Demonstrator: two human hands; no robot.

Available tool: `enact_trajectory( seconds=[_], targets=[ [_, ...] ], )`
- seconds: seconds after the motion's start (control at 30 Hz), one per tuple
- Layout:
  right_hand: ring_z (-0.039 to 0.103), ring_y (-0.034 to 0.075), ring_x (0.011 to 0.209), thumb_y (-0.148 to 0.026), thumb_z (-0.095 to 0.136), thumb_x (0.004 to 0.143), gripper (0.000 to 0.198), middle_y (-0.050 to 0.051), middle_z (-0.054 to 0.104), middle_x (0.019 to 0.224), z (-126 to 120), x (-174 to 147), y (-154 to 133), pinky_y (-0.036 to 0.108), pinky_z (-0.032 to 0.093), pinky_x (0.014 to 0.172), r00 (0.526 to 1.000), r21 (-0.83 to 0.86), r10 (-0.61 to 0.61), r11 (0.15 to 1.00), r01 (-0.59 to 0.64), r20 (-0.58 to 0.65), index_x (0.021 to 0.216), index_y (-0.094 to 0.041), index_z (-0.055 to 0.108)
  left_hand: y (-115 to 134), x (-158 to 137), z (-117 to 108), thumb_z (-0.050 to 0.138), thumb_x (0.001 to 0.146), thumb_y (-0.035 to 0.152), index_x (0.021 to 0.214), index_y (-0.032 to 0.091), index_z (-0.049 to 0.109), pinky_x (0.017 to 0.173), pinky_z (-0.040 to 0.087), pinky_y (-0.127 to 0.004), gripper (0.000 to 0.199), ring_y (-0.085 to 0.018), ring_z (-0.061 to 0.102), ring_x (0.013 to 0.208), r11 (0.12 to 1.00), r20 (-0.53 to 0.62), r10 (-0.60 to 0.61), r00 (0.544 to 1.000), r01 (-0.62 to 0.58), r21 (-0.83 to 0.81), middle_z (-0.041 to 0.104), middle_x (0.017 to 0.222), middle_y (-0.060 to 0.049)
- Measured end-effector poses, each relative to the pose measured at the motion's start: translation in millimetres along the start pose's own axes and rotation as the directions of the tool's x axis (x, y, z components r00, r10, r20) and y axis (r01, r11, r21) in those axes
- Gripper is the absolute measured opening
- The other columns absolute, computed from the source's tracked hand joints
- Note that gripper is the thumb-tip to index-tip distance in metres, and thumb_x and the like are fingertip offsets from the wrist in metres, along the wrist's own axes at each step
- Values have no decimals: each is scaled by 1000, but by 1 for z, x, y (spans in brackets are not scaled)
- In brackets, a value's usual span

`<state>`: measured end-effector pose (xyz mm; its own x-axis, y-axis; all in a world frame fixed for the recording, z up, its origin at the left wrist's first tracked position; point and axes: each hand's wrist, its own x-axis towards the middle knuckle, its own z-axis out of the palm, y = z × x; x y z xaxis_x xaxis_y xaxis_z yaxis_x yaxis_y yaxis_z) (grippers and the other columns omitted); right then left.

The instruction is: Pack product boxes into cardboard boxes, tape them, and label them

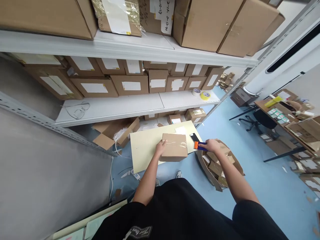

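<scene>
A closed cardboard box (174,146) with shiny clear tape on its top sits on a pale yellow board (141,151). My left hand (160,148) grips the box at its left edge. To the right of the box, my right hand (212,146) is wrapped round a dark blue handled tool with an orange head (196,145); its exact kind is unclear. The orange end points toward the box but stays apart from it. A black phone-like object (194,137) lies on the board just beyond the tool, and a white paper (180,130) lies behind the box.
A large carton of cardboard scraps (210,173) stands on the floor below my right arm. An open carton (112,133) is at left. Ahead, a metal shelf (120,106) holds several labelled boxes, with a yellow tape roll (205,95). A cluttered desk (262,104) stands at right.
</scene>
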<state>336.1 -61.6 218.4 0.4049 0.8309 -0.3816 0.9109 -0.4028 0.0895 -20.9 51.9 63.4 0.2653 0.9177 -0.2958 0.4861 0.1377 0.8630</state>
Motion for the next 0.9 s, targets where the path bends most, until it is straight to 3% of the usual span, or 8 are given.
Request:
enact_trajectory(
  seconds=[0.17,0.3,0.43,0.5,0.57,0.67,0.77,0.9],
  targets=[
    [72,26,83,-87,49,85,73,13,78,87,16,8,-65,28,39,62,989,145,-146,978,147,-20,82,-20,78,-34,-1,-56,41,101,61,134,18,68,105,49,-35,60,-28,64,128,993,4,-10,1000,10,-121,72,134,-11],
    [72,24,83,-86,43,88,75,12,78,86,24,11,-140,27,39,62,954,204,-298,932,300,-42,79,-20,76,-58,-11,-121,58,92,65,140,10,61,111,44,-42,73,-38,58,135,974,-226,-198,954,217,62,65,140,-23],
    [73,25,88,-87,44,88,75,13,79,93,25,8,-216,27,42,64,929,205,-369,907,368,-33,84,-20,77,-55,-26,-159,53,94,66,141,17,61,114,40,-36,68,-32,53,141,965,-263,-139,955,190,181,61,147,-16],
    [73,26,92,-87,44,88,76,15,79,97,24,4,-248,27,45,67,919,192,-394,900,392,-31,88,-19,78,-50,-30,-163,45,96,69,142,20,61,112,41,-34,69,-30,54,140,964,-191,-112,975,153,216,60,149,-13],
    [74,27,95,-87,44,88,77,16,79,99,21,0,-274,28,47,70,906,185,-423,889,419,-15,92,-18,78,-48,-32,-160,42,95,73,141,19,62,108,44,-34,74,-32,57,138,934,-149,-200,968,234,269,61,147,-16],
    [74,28,99,-85,43,90,75,15,79,103,18,-6,-300,28,49,75,883,181,-468,872,455,34,96,-18,78,-51,-37,-150,38,97,71,139,12,62,102,47,-38,76,-36,63,129,877,-204,-304,930,357,320,67,137,-23],
    [74,30,102,-76,52,91,65,16,78,110,16,-7,-308,30,50,77,881,137,-470,878,459,62,101,-18,79,-59,-44,-134,35,100,66,138,14,61,98,48,-38,69,-34,66,125,876,-240,-286,928,355,327,70,132,-22],
    [73,31,104,-74,59,89,61,18,78,112,19,1,-288,30,50,78,883,109,-459,887,448,103,101,-17,80,-59,-43,-106,33,101,66,132,18,64,94,49,-37,66,-33,69,119,883,-224,-255,941,321,342,74,125,-20]
  ],
)
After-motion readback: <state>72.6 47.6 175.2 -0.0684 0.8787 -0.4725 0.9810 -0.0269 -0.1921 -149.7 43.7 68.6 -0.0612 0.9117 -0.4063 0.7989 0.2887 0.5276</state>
